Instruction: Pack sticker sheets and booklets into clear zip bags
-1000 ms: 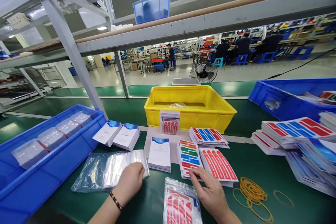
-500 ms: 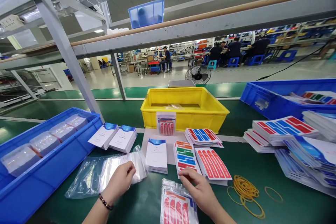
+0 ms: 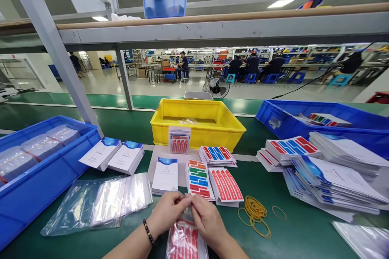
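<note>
My left hand [image 3: 172, 208], with a beaded bracelet on its wrist, and my right hand [image 3: 203, 214] meet at the front middle of the bench. Their fingertips are pinched together on the upper edge of a clear plastic bag [image 3: 185, 245]. Red-printed label sheets show through the bag below my hands; my fingers partly cover its top. Just beyond my hands are a stack of white booklets [image 3: 165, 176], multicoloured label sheets [image 3: 199, 180] and red label sheets [image 3: 226, 186]. To the left lies a pile of clear empty bags [image 3: 121, 198].
A yellow bin [image 3: 197, 129] stands behind the stacks, with a bagged set [image 3: 179, 141] against its front. Blue bins [image 3: 54, 170] flank both sides. Rubber bands [image 3: 254, 210] lie right of my hands, with booklet piles [image 3: 331, 186] farther right. A shelf beam [image 3: 212, 28] crosses above.
My left hand has moved right from beside the empty bags to meet my right hand over the bag with red labels. The camera view has shifted and levelled.
</note>
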`<state>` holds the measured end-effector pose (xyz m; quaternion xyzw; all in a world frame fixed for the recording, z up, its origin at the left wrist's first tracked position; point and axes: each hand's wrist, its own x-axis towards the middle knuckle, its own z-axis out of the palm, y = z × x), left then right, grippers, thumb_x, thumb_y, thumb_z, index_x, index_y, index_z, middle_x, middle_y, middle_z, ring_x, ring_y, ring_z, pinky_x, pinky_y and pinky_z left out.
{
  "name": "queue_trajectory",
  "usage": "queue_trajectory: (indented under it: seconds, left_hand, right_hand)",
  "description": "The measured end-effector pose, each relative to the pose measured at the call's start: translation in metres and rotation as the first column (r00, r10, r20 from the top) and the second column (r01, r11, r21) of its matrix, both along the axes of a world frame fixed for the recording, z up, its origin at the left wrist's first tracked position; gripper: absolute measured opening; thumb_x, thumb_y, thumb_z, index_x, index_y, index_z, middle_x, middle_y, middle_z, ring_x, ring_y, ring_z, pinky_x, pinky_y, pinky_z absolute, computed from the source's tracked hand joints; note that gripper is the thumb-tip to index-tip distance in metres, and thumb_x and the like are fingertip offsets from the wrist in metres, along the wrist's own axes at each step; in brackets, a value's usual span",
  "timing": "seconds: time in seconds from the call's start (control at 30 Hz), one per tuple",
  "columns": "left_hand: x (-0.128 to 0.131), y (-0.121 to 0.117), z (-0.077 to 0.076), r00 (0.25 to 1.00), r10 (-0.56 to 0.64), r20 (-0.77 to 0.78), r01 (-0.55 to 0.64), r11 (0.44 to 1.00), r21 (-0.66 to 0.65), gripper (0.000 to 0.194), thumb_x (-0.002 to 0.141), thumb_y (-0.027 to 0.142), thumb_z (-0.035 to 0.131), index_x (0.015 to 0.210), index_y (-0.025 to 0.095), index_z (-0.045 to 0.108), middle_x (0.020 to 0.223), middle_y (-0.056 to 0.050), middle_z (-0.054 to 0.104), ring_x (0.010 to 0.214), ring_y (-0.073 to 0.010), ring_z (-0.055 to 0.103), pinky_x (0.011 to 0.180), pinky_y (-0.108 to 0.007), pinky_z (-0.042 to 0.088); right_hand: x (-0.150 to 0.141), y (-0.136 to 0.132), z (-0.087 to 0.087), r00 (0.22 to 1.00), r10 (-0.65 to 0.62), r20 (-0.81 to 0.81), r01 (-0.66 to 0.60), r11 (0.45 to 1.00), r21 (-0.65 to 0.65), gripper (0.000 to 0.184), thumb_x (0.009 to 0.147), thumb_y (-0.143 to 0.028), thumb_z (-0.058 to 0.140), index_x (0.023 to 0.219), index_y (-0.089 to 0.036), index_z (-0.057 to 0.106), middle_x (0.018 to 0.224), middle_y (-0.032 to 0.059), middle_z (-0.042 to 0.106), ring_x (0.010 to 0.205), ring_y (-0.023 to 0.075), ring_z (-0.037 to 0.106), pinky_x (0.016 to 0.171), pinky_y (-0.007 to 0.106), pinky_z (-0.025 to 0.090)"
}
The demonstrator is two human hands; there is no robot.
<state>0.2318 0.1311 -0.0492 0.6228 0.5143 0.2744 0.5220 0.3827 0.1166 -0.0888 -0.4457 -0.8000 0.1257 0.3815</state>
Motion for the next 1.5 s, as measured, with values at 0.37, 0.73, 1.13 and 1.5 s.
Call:
queue_trajectory:
  seconds: [0.37,0.73,1.13,1.5]
  left_hand:
    - [0.002,0.000,-0.020,0.992,0.044,0.120,-0.048,0.999,0.027,0.030,0.072,0.038,0.048,0.054,0.014,0.047,0.052,0.002,0.043,0.052,-0.0097,0.039,0.051,-0.021,0.031]
    - [0.000,-0.005,-0.017,0.990,-0.055,-0.132,0.071,0.991,0.118,0.025,0.068,0.020,0.041,0.046,0.017,0.030,0.046,0.004,0.032,0.048,-0.0081,0.030,0.048,-0.023,0.020]
    - [-0.017,0.008,-0.009,0.995,0.079,0.055,-0.088,0.978,0.188,0.025,0.079,0.030,0.040,0.061,0.014,0.047,0.060,0.001,0.046,0.060,-0.0110,0.042,0.058,-0.023,0.034]
    - [-0.024,0.004,0.006,0.909,-0.269,-0.320,0.360,0.893,0.272,0.014,0.073,0.021,0.053,0.060,0.015,0.053,0.063,0.001,0.052,0.063,-0.0112,0.046,0.060,-0.021,0.031]
  right_hand:
    - [-0.003,-0.002,0.018,0.989,0.038,-0.144,-0.089,0.927,-0.365,0.017,0.082,-0.023,0.046,0.081,-0.017,0.061,0.068,0.0018,0.057,0.062,0.0127,0.052,0.057,0.023,0.040]
    - [0.002,0.004,0.009,0.951,-0.261,0.167,0.253,0.965,0.072,0.029,0.082,-0.017,0.035,0.053,-0.017,0.040,0.052,0.0014,0.044,0.050,0.0119,0.041,0.050,0.025,0.027]
    - [0.002,-0.002,0.014,0.987,0.078,0.138,-0.068,0.995,-0.073,0.024,0.086,-0.015,0.035,0.091,-0.016,0.058,0.071,0.0058,0.056,0.065,0.0148,0.051,0.059,0.026,0.040]
    - [0.040,0.006,0.041,0.952,0.284,-0.112,-0.299,0.800,-0.520,0.030,0.077,-0.031,0.053,0.054,-0.015,0.042,0.062,0.0008,0.052,0.058,0.0108,0.047,0.055,0.022,0.036]
